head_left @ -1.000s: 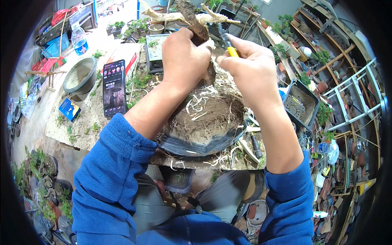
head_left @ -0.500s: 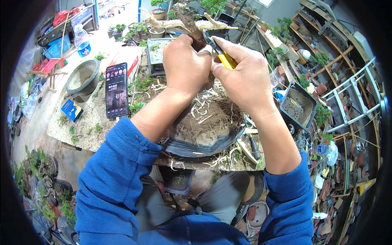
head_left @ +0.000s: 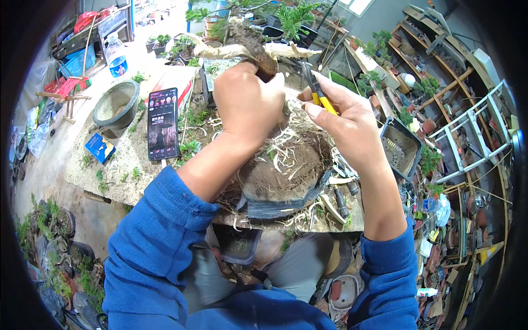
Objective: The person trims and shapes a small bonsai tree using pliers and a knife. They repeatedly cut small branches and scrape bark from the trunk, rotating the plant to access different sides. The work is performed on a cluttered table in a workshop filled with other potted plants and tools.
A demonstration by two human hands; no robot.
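Though beside the trunk point(head_left: 267, 65) earlier, yellow-handled pliers point(head_left: 315, 88) now farther right.

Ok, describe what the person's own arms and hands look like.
The left sleeve and right sleeve are fuzzy blue fleece, pushed up. The left hand and right hand are bare, with no glove or watch visible.

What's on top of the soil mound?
Pale curled strips lie scattered over the soil mound. The left hand and forearm block its far left part, so anything there is hidden.
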